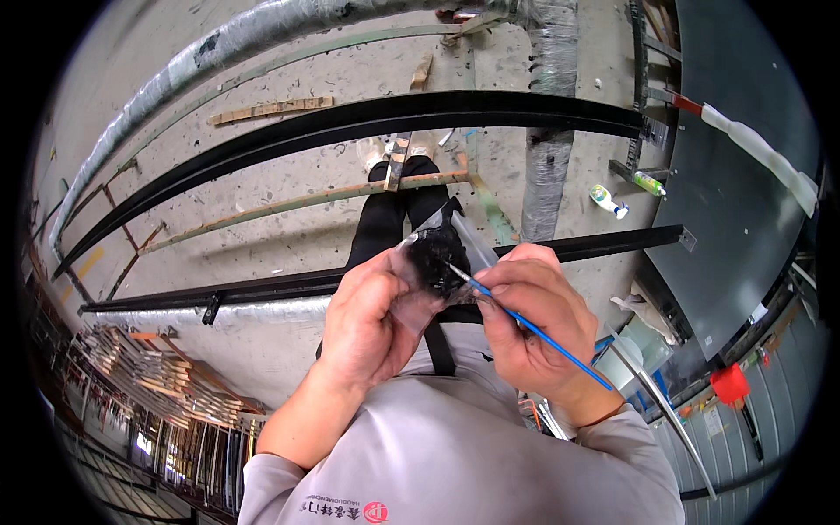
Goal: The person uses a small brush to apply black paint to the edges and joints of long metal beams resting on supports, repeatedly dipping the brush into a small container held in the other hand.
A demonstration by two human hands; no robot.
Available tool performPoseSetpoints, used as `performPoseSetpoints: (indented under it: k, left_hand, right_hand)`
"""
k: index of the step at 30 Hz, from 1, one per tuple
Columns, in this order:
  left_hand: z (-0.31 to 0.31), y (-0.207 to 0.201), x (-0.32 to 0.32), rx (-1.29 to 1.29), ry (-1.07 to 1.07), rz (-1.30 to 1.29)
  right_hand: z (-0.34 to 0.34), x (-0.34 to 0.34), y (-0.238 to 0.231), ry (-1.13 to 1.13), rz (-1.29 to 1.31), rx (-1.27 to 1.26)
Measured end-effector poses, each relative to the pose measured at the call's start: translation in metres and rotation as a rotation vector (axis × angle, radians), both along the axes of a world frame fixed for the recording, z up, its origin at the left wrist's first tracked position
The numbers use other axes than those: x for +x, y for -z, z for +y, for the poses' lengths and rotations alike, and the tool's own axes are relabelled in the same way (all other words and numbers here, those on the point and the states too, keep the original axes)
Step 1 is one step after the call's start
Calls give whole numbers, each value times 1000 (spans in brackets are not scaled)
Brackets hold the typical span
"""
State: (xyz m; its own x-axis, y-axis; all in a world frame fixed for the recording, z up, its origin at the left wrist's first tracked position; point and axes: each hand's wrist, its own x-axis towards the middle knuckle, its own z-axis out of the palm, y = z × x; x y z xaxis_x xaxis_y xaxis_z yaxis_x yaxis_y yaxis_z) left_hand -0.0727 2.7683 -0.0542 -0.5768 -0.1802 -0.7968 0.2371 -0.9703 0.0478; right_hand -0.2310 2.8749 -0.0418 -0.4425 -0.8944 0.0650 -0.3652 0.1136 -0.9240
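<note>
Just one brush (pixel 544 337), right hand (pixel 541 306); one black-smeared plastic sheet (pixel 430 258), left hand (pixel 366 319).

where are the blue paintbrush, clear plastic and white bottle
Blue paintbrush (pixel 551 341), head view: middle of the handle.
Clear plastic (pixel 475 248), head view: bare right part.
White bottle (pixel 602 197), head view: its body.

A: How is the brush handle (pixel 544 336) finished?
B: It is shown as smooth and glossy; the film (pixel 475 246) is formed of thin, translucent plastic, smeared with black paste (pixel 429 262).
A: And the floor (pixel 306 74)?
B: Rough, matt concrete is seen.
</note>
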Motion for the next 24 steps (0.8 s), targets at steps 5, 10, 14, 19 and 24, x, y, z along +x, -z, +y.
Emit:
performPoseSetpoints:
  k: [5,10,14,19,24]
  left_hand:
    - [-18,6,4,64,-22,163]
    - [-27,6,-1,62,27,52]
    - [-20,23,9,22,16,25]
    - [-10,35,7,11,-5,-56]
    - [-2,32,0,9,70,-168]
  right_hand:
    - [-7,8,-7,3,20,54]
    - [-9,16,-10,65,3,79]
    - [-7,-3,-11,111,-15,22]
    - [-16,-58,36,449,-56,10]
    - [-24,-88,74,572,-67,79]
